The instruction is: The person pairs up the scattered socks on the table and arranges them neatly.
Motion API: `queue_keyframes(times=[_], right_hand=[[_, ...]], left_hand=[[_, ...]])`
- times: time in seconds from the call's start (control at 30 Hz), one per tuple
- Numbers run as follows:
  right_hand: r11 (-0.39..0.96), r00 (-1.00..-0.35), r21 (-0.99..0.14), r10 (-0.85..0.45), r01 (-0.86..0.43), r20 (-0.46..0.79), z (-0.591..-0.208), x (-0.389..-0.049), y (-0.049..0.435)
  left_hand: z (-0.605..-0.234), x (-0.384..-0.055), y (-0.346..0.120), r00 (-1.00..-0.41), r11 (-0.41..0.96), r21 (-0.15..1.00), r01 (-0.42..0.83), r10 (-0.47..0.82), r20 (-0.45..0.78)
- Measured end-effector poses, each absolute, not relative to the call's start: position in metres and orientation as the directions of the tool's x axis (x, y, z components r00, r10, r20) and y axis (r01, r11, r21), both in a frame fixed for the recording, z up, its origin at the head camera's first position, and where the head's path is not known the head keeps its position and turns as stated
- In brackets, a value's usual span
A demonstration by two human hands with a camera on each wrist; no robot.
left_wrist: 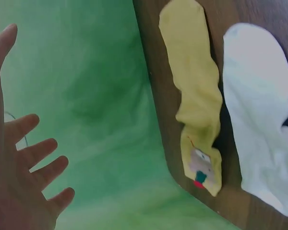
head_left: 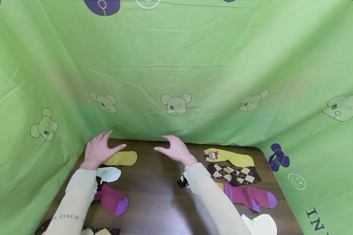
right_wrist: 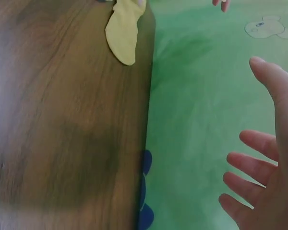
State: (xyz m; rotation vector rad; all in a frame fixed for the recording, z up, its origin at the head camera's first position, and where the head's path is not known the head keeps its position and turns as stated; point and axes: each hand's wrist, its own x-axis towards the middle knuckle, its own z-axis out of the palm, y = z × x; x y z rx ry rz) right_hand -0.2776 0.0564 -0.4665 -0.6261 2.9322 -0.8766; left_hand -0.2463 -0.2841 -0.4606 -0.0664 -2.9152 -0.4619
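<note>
Hovering above the far edge of the dark wooden table point(head_left: 159, 192), both hands hold nothing: the left hand point(head_left: 98, 150) has its fingers spread just over a plain yellow sock point(head_left: 122, 158), and the right hand point(head_left: 176, 150) is likewise spread, over bare wood. No pair looks matched yet. The yellow sock's mate with a bear patch point(head_left: 227, 156) lies well apart on the right, beside an argyle brown sock point(head_left: 235, 173) and a ribbed magenta sock point(head_left: 248, 195). Another magenta sock point(head_left: 111, 199) and a white sock point(head_left: 109, 174) lie on the left.
</note>
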Motion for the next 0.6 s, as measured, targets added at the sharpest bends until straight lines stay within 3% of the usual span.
queue_keyframes(times=[0.6], right_hand=[[0.705, -0.883, -0.582, -0.467, -0.406, 0.05, -0.476, -0.279, 0.017]], left_hand=[[-0.476, -0.249, -0.321, -0.996, 0.943, 0.333, 0.0, -0.03, 0.086]])
